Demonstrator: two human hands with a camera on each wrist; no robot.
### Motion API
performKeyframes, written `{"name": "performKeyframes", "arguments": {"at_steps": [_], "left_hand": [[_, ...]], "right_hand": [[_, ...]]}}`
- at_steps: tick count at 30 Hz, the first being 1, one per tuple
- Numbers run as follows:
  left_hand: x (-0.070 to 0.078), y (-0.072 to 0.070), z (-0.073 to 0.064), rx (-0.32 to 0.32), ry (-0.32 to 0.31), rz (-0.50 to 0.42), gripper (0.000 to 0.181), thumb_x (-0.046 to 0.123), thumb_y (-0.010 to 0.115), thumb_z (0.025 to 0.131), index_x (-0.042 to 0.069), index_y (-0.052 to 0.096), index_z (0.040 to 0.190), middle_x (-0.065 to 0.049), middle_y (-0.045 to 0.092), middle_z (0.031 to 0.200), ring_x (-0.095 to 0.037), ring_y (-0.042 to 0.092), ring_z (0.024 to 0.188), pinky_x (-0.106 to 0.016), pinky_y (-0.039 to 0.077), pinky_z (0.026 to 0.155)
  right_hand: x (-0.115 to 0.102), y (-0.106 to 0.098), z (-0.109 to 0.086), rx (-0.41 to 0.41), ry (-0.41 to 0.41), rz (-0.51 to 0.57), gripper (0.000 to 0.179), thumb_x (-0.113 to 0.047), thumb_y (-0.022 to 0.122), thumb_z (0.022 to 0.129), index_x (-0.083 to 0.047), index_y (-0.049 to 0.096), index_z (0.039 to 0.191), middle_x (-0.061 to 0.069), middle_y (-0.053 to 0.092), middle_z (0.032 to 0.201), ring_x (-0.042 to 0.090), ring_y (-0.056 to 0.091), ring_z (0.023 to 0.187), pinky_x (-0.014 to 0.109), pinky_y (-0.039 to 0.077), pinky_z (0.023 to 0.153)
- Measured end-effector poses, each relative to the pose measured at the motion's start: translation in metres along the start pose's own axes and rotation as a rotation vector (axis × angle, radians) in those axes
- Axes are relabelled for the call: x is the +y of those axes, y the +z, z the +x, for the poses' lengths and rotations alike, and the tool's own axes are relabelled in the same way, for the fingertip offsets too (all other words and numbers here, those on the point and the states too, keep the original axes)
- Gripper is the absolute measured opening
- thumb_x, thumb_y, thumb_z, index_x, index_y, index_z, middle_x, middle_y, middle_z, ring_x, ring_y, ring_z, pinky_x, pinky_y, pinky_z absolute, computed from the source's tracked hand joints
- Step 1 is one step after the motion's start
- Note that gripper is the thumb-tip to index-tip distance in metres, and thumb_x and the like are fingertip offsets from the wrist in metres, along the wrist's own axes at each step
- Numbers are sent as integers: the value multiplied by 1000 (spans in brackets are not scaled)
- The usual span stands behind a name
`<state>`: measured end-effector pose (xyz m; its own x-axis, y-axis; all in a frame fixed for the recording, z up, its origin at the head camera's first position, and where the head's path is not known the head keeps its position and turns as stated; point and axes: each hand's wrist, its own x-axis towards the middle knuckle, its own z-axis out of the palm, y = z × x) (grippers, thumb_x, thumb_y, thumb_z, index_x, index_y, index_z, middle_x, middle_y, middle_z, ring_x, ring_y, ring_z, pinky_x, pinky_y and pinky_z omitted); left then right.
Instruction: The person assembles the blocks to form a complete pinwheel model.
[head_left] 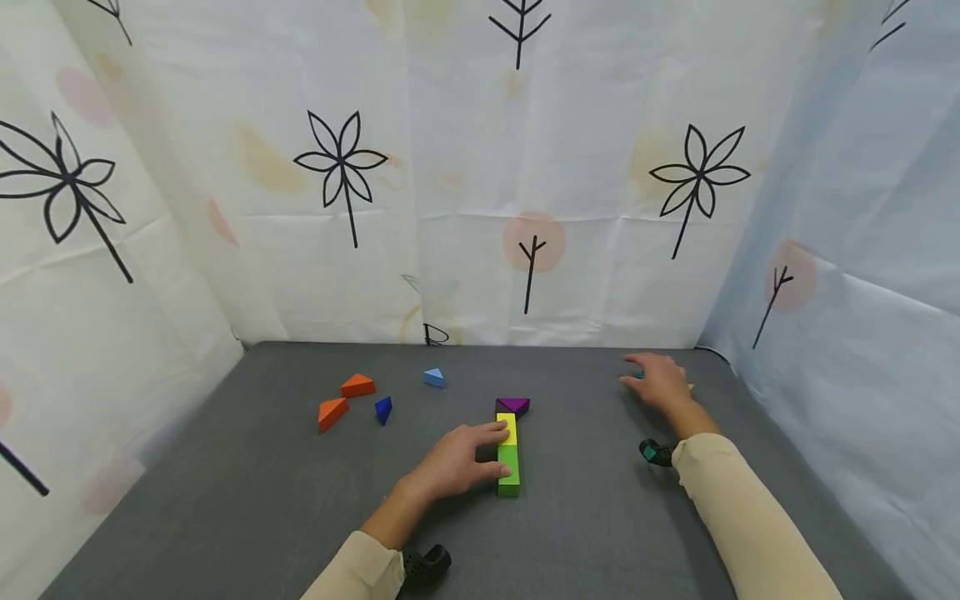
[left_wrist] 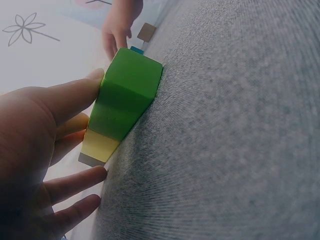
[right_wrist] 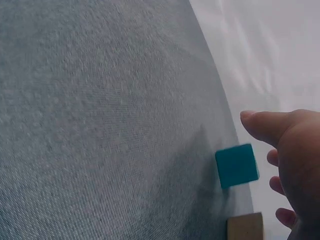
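Note:
My left hand (head_left: 452, 460) rests its thumb and fingertips on a line of blocks, the thumb on a green block (head_left: 509, 477) and the fingers on a yellow block (head_left: 506, 423). These two lie end to end, and a purple triangular block (head_left: 514, 407) sits at the yellow block's far end. At the far right of the table, my right hand (head_left: 658, 382) hovers with fingers apart around a teal block (right_wrist: 236, 166). That block shows apart from the thumb in the right wrist view. Beside it lies a plain wooden block (right_wrist: 246, 227).
Two orange triangular blocks (head_left: 357, 385) and a dark blue triangular block (head_left: 383, 410) lie on the left of the grey table (head_left: 247, 500). A light blue triangular block (head_left: 434, 377) is farther back. White patterned cloth (head_left: 450, 275) walls the back and sides.

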<state>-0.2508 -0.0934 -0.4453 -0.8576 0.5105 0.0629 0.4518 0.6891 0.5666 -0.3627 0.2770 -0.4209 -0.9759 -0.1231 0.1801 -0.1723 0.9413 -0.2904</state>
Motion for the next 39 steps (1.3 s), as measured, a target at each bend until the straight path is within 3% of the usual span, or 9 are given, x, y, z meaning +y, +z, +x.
{"name": "performKeyframes", "arguments": {"at_steps": [4,17,29,39], "left_hand": [[0,1,0,1,1,5,59,45,70,88,21,55,140,10,45,147,-25,41,135,-49,33,107],[1,0,0,2,9,3,58,44,70,88,20,56,140,9,45,147,-26,41,134,-49,33,107],[1,-1,0,1,5,-2,59,45,70,88,21,55,140,10,45,147,-26,41,134,-49,33,107],[0,0,-1,2,8,-4,59,45,69,89,21,55,140,10,45,147,-26,41,134,-49,33,107]], "right_hand": [[6,0,-2,-11,46,-17,49,-28,65,94,-5,55,136,27,48,138,53,38,122,69,27,95],[21,2,-6,3,52,-29,34,-16,65,93,-3,63,125,28,57,127,53,41,117,65,30,92],[1,1,0,-18,62,31,33,-19,63,96,-6,64,125,23,59,125,51,39,119,71,27,95],[-25,0,9,34,-33,40,33,-20,66,94,-6,66,124,20,64,119,48,44,118,66,31,96]]}}
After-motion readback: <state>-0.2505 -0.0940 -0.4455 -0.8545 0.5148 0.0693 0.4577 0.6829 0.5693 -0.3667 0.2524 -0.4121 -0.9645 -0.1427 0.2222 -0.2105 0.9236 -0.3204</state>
